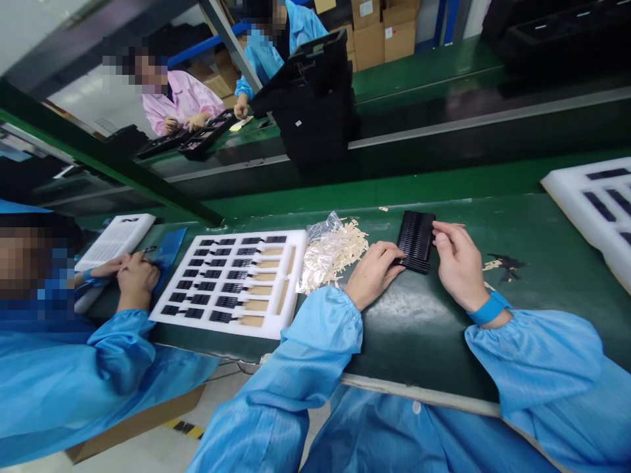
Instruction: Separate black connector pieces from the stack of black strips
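Observation:
A black ribbed rectangular part [417, 239] lies on the dark green bench [419, 322] between my hands. My left hand [373, 271] is curled, its fingertips pinching the part's lower left edge. My right hand [458, 261] is closed on the part's right edge with thumb and fingers. Both arms wear light blue sleeves; a blue band sits on my right wrist. Just left of my left hand lies a clear plastic bag [323, 253] with a pile of small beige strips [348, 246] spilling out.
A white foam tray [283, 309] with several black parts and beige strips sits to the left. A co-worker's hands [133, 272] work beside it over another white tray [116, 240]. A white foam tray [596, 210] lies at far right. Stacked black trays [315, 98] and two more workers are beyond.

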{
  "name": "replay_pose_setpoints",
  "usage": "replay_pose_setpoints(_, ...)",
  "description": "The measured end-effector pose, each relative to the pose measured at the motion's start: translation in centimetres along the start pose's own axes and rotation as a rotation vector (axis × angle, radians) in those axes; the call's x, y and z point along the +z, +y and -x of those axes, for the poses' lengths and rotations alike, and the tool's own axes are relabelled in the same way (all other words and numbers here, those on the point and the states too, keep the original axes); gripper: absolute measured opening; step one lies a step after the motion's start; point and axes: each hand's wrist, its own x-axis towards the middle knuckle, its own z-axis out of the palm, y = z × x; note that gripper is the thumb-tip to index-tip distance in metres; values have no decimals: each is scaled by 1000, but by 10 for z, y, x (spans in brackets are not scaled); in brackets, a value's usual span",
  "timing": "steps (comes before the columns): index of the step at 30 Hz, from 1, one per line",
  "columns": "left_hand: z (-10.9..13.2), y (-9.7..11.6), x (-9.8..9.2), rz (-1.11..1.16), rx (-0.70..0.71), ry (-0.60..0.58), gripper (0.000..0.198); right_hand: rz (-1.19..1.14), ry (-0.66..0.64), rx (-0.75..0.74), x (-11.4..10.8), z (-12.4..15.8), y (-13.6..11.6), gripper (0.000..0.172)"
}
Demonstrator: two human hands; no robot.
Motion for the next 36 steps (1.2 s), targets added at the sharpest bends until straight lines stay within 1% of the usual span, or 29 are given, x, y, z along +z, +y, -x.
replay_pose_setpoints(5, 1, 3, -5, 60, -24, 67, 19, 0, 1, -2, 0, 0, -1, 36)
replay_pose_setpoints(10, -6, -1, -1, 42, 3, -1, 21, 9, 4, -7, -1, 0, -2, 36)
replay_pose_setpoints(15, -18, -11, 4, 224, -126, 13, 17, 37, 7, -9, -1, 0, -2, 36)
replay_pose_setpoints(20, -20, -16, 5, 317, -211, 26, 17, 60, 4, -22, -2, 0, -1, 34)
replay_pose_setpoints(26, -19, -15, 4, 350, -228, 17, 18, 51, 3, -14, -2, 0, 2, 35)
replay_pose_setpoints(36, -20, -14, 3, 314, -225, 9, 19, 44, -5, 1, -2, 0, 0, 35)
